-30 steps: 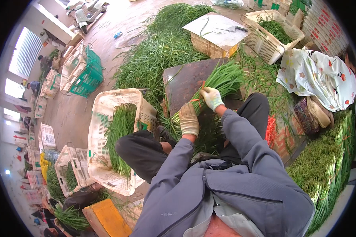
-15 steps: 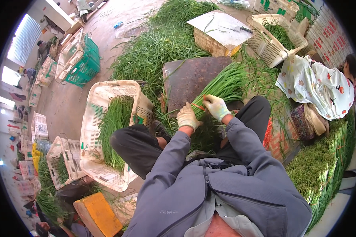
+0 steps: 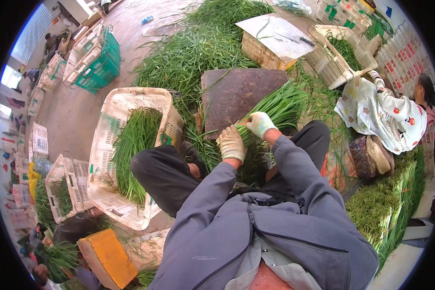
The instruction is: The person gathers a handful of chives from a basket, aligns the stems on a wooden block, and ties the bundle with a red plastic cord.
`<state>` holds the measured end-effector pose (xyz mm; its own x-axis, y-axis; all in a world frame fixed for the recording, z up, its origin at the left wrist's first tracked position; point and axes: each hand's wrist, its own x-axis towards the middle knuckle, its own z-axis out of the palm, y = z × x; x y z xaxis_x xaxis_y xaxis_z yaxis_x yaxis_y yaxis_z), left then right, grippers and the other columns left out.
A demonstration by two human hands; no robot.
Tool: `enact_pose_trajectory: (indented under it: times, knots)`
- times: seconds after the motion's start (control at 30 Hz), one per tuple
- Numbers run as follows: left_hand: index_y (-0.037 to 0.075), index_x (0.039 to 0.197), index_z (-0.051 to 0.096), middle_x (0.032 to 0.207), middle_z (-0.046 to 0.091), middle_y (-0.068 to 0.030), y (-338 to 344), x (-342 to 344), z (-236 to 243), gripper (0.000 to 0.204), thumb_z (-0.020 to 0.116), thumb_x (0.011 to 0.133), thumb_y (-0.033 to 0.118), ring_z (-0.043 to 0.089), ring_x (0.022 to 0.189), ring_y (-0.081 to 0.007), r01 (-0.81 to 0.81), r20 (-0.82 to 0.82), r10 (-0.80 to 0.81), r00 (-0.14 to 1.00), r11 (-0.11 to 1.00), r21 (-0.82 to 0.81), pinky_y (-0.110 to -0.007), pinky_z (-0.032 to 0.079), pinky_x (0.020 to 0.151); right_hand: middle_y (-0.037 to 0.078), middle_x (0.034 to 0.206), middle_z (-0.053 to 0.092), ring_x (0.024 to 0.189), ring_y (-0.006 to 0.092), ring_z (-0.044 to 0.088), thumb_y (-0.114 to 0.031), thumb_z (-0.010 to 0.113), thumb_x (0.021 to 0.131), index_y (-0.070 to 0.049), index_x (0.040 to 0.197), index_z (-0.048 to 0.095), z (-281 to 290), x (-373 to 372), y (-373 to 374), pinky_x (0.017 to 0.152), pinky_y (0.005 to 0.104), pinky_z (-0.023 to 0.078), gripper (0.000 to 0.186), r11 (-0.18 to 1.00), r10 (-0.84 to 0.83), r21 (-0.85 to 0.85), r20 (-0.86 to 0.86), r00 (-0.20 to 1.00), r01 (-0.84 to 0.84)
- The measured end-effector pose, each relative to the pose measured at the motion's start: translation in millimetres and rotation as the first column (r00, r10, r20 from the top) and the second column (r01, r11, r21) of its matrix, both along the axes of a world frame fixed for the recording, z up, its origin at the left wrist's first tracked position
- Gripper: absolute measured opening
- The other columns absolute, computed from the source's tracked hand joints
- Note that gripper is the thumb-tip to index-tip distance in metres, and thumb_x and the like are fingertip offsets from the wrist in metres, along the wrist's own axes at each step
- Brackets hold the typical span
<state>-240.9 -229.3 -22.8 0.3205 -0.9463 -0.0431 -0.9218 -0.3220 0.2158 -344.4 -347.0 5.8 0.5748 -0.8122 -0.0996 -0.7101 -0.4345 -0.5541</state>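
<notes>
A grey-blue zip-front jacket with long sleeves is worn over a lighter grey collared layer, with small pale lettering printed low on the left sleeve. Dark trousers and dark shoes are seen. The left hand (image 3: pixel 231 143) and right hand (image 3: pixel 259 123) are covered by pale, soiled work gloves.

Bare dark brown board (image 3: pixel 237 92) ahead gives open room; white slatted plastic crate (image 3: pixel 106 145) blocks left, heaped loose green stalks (image 3: pixel 188 53) crowd beyond.
</notes>
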Motion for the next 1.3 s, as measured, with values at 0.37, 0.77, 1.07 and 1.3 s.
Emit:
enact_pose_trajectory:
  times: [0.37, 0.77, 1.07, 1.3]
  knots:
    - [-0.002, 0.127, 0.041, 0.116, 0.052, -0.0144, 3, 3, -15, 0.089, 0.086, 0.059, 0.032, 0.051, 0.111, -0.03, 0.003, 0.069, 0.001, 0.998, 0.998, -0.059, -0.04, 0.04, 0.097, 0.018, 0.088, 0.07, 0.086, 0.0367, 0.067, -0.029, 0.07, 0.081, -0.007, 0.088, 0.07, 25, -13, 1, 0.077, 0.0444, 0.053, 0.023, 0.99, 0.03, -0.134, -0.149, 0.988, -0.05]
    - [0.004, 0.116, 0.048, 0.102, 0.062, -0.0158, 0, 13, 17, 0.074, 0.085, 0.059, 0.035, 0.062, 0.1, -0.0329, 0.045, -0.062, -0.042, 0.997, 0.998, 0.047, -0.042, 0.05, 0.087, 0.004, 0.073, 0.065, 0.058, 0.0107, 0.06, -0.015, 0.065, 0.09, 0.001, 0.096, 0.067, 90, -67, -25, 0.056, 0.0263, 0.048, 0.018, 0.935, -0.334, 0.284, 0.494, 0.803, 0.214]
    - [0.0, 0.121, 0.061, 0.108, 0.07, -0.0148, -23, 75, 3, 0.042, 0.066, 0.092, 0.03, 0.071, 0.088, -0.0253, 0.13, -0.819, 0.41, -0.402, 0.911, 0.392, -0.04, 0.058, 0.077, 0.01, 0.086, 0.069, 0.068, 0.0189, 0.067, -0.031, 0.063, 0.093, 0.003, 0.112, 0.063, 24, -88, 39, 0.063, 0.0313, 0.055, 0.04, 0.644, -0.209, 0.763, 0.111, 0.972, 0.051]
    - [0.009, 0.135, 0.055, 0.127, 0.063, -0.0119, 6, 34, -40, 0.055, 0.058, 0.095, 0.047, 0.064, 0.11, -0.0296, 0.031, -0.565, 0.185, -0.804, 0.962, 0.27, -0.047, 0.049, 0.098, 0.014, 0.123, 0.065, 0.108, 0.0245, 0.063, -0.061, 0.061, 0.089, 0.003, 0.13, 0.056, -72, -22, 46, 0.093, 0.0402, 0.05, 0.076, 0.301, -0.792, 0.95, 0.297, 0.534, -0.083]
